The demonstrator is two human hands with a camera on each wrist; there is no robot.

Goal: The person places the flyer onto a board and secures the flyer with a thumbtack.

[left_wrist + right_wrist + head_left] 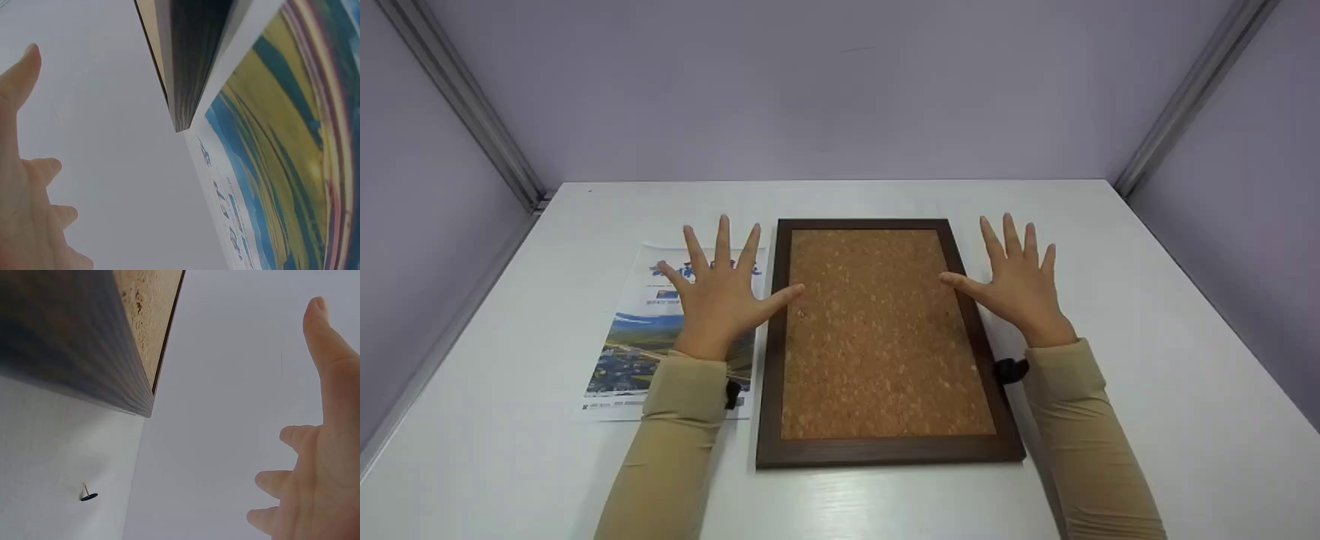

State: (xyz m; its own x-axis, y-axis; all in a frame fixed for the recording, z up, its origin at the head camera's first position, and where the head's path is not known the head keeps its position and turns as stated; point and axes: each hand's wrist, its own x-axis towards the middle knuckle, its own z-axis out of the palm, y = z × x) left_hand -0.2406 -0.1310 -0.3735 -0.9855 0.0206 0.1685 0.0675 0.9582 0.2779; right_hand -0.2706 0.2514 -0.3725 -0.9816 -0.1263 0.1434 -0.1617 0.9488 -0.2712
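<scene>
White bench (pixel 1110 247) bears a cork board (pixel 877 334), poster (pixel 637 352) and loose pushpin (pixel 87 494); left hand (pixel 718 296) and right hand (pixel 1020 289) hover splayed, each grip empty, so a lowered palm risks a prick.

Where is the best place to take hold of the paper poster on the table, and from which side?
Probably the poster's free left edge, coming from the left. It lies flat on the table, so a corner there must be peeled up and pinched. Its right edge runs close beside the cork board's raised frame, leaving fingers little room.
</scene>
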